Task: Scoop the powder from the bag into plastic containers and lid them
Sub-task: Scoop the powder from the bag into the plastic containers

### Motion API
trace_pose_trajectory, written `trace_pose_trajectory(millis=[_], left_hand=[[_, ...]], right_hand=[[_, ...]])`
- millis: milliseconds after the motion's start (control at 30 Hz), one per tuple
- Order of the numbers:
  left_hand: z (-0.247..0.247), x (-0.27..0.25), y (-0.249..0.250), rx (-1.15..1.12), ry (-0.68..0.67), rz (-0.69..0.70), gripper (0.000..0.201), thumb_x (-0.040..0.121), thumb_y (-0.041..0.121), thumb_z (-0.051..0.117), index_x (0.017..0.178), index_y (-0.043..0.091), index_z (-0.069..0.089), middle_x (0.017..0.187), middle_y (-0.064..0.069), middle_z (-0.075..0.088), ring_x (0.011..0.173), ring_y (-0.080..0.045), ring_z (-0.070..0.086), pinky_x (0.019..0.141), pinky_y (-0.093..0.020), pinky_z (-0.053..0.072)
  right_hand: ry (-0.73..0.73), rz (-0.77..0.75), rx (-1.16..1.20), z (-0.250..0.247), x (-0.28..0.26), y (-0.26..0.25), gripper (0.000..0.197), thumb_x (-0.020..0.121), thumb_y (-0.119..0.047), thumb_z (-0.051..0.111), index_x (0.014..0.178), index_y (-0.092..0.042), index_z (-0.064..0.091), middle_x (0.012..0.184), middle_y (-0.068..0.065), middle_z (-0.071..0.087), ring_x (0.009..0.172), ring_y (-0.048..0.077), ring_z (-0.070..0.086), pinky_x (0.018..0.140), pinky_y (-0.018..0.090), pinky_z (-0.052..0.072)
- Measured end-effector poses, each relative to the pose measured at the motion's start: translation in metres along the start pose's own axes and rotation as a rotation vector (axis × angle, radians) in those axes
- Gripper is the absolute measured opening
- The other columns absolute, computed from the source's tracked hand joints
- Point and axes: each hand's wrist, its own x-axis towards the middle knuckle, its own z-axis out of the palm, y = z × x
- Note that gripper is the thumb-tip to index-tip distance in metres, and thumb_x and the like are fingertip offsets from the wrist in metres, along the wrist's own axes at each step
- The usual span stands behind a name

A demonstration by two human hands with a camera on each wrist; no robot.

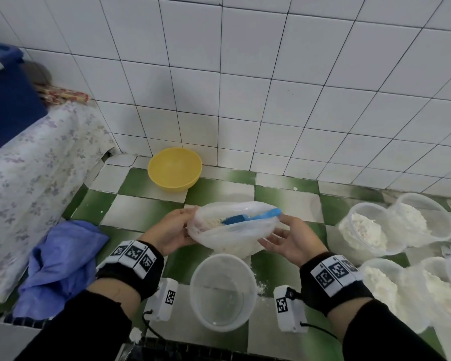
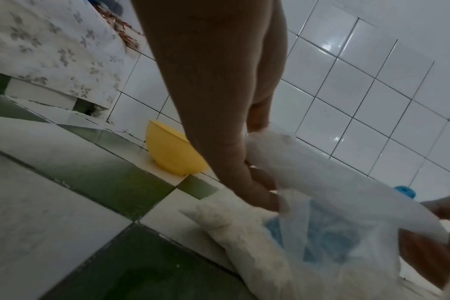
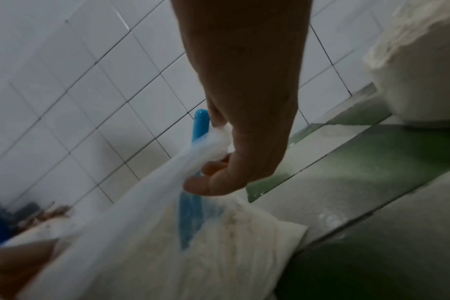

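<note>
A clear plastic bag (image 1: 232,230) with white powder hangs just above the counter, held between both hands. My left hand (image 1: 169,230) grips its left rim, fingers curled into the film (image 2: 265,182). On the other side my right hand (image 1: 289,241) pinches the right rim (image 3: 216,146). A blue scoop (image 1: 248,218) lies inside the bag, and its handle (image 3: 200,123) pokes out past my right fingers. An empty clear plastic container (image 1: 223,290) stands right in front of the bag, near me.
Several powder-filled containers (image 1: 367,230) crowd the right side of the green-and-white checked counter (image 1: 146,212). A yellow bowl (image 1: 175,169) sits by the tiled wall. A blue cloth (image 1: 60,261) lies at left beside a flowered cover (image 1: 34,183). Spilled powder (image 1: 262,286) dusts the counter.
</note>
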Motion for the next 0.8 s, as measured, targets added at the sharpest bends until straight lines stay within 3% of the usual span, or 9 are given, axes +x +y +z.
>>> trace_pose_trajectory(millis=[100,200,300,367,433,500,600,700,800], left_hand=[[-0.002,-0.004,0.001,0.055,-0.06,-0.027,0.034,0.091,0.004,0.056,0.125,0.003,0.055,0.126,-0.023,0.058,0.106,-0.034,0.063,0.071,-0.039,0.06],[-0.002,-0.01,0.006,0.104,-0.096,-0.059,0.026,0.097,0.024,0.052,0.117,0.01,0.061,0.114,-0.019,0.066,0.102,-0.033,0.065,0.079,-0.041,0.059],[0.0,-0.005,0.012,0.17,0.046,-0.024,0.038,0.09,0.038,0.06,0.114,0.009,0.06,0.107,-0.015,0.069,0.096,-0.03,0.068,0.074,-0.038,0.059],[0.003,0.0,0.014,0.149,0.105,0.005,0.035,0.09,0.032,0.064,0.112,0.006,0.058,0.108,-0.016,0.067,0.095,-0.03,0.067,0.075,-0.038,0.058],[0.007,0.002,0.014,0.078,0.117,0.023,0.019,0.093,0.016,0.06,0.109,0.005,0.059,0.11,-0.017,0.064,0.093,-0.028,0.064,0.076,-0.036,0.056],[0.008,0.004,0.013,-0.019,0.13,0.051,0.013,0.095,0.006,0.054,0.108,0.006,0.058,0.11,-0.017,0.061,0.091,-0.026,0.062,0.074,-0.035,0.055],[0.011,0.007,0.013,-0.202,0.111,0.078,0.007,0.098,0.006,0.048,0.103,0.007,0.054,0.105,-0.015,0.059,0.086,-0.025,0.065,0.066,-0.035,0.059],[0.01,0.009,0.013,-0.327,0.093,0.088,0.014,0.101,0.004,0.04,0.093,0.009,0.05,0.096,-0.014,0.059,0.073,-0.024,0.07,0.058,-0.034,0.06],[0.008,0.015,0.007,-0.382,0.138,0.082,0.016,0.099,-0.001,0.039,0.11,0.005,0.049,0.096,-0.012,0.057,0.077,-0.023,0.064,0.054,-0.032,0.059]], right_hand=[[0.02,-0.038,0.092,0.007,0.006,-0.004,0.032,0.097,-0.004,0.041,0.128,-0.004,0.044,0.108,0.019,0.055,0.099,0.032,0.058,0.067,0.048,0.054],[0.02,-0.055,0.199,0.011,0.011,-0.01,0.048,0.094,0.008,0.033,0.137,-0.013,0.032,0.117,0.024,0.052,0.112,0.037,0.053,0.076,0.054,0.05],[-0.031,-0.082,0.295,0.012,0.012,-0.014,0.053,0.088,0.015,0.027,0.132,-0.014,0.033,0.106,0.023,0.052,0.101,0.04,0.055,0.081,0.057,0.047],[-0.057,-0.079,0.328,0.011,0.012,-0.014,0.043,0.091,0.011,0.029,0.128,-0.009,0.039,0.108,0.023,0.053,0.098,0.039,0.057,0.079,0.057,0.05],[-0.065,-0.049,0.292,0.012,0.009,-0.016,0.025,0.097,-0.005,0.038,0.119,0.0,0.048,0.108,0.021,0.057,0.096,0.037,0.06,0.075,0.053,0.055],[-0.059,-0.041,0.184,0.011,0.01,-0.016,0.026,0.098,-0.02,0.045,0.112,-0.001,0.054,0.111,0.02,0.06,0.096,0.033,0.063,0.073,0.045,0.057],[-0.005,-0.107,0.061,0.01,0.015,-0.019,0.014,0.097,-0.005,0.044,0.106,-0.008,0.054,0.118,0.018,0.058,0.097,0.029,0.061,0.083,0.042,0.054],[0.041,-0.104,0.108,0.006,0.019,-0.02,0.03,0.094,0.008,0.038,0.117,-0.01,0.046,0.111,0.017,0.056,0.099,0.03,0.056,0.095,0.046,0.046],[0.053,-0.075,0.187,0.006,0.02,-0.018,0.05,0.093,0.012,0.033,0.137,-0.012,0.031,0.1,0.019,0.053,0.09,0.033,0.057,0.079,0.049,0.051]])
